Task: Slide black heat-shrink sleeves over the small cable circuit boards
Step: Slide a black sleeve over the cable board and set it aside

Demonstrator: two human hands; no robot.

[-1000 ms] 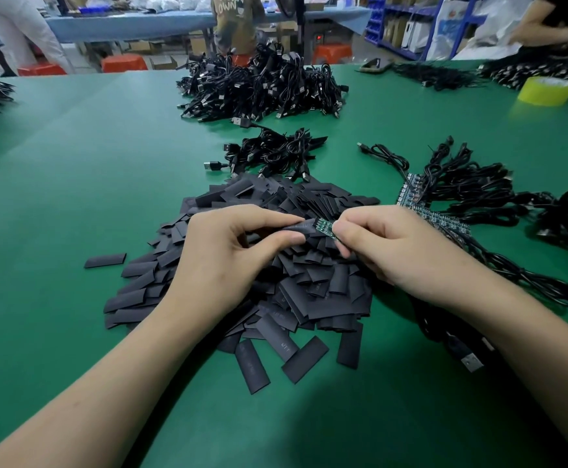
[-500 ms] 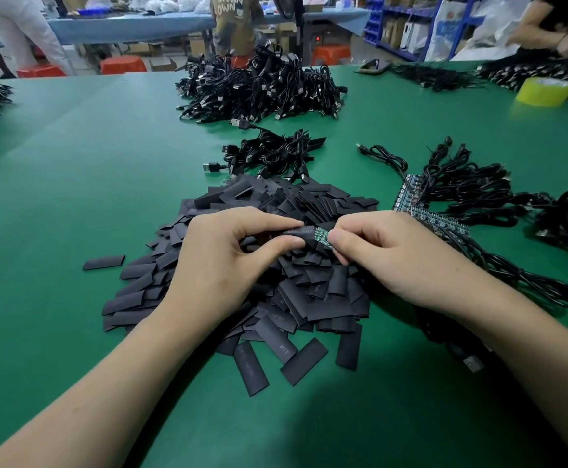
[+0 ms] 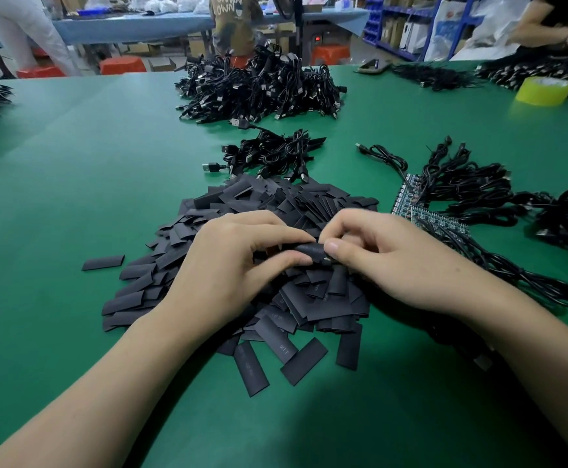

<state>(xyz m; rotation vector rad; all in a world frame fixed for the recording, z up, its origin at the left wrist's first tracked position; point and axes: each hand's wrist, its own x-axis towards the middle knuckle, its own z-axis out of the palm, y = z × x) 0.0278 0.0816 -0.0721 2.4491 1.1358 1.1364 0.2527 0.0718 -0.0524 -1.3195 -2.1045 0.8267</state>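
A black heat-shrink sleeve point(image 3: 309, 248) sits between my two hands above a heap of flat black sleeves point(image 3: 275, 211). My left hand point(image 3: 231, 261) pinches the sleeve's left end between thumb and forefinger. My right hand point(image 3: 387, 255) pinches its right end, where the cable's small circuit board is almost wholly inside the sleeve and no green shows. The cable runs out of sight under my right wrist. A row of bare green circuit boards point(image 3: 424, 211) on black cables lies just right of the heap.
Green table mat point(image 3: 73, 197). A small bundle of USB cables point(image 3: 272, 155) lies behind the heap, a big cable pile point(image 3: 259, 89) farther back. More cables point(image 3: 478, 187) spread at right. A yellow tape roll point(image 3: 544, 91) stands far right. People stand at the back.
The green board tip seen between my fingers earlier has gone inside the sleeve. My hands have closed together, and my right thumb now sits against the sleeve's end.
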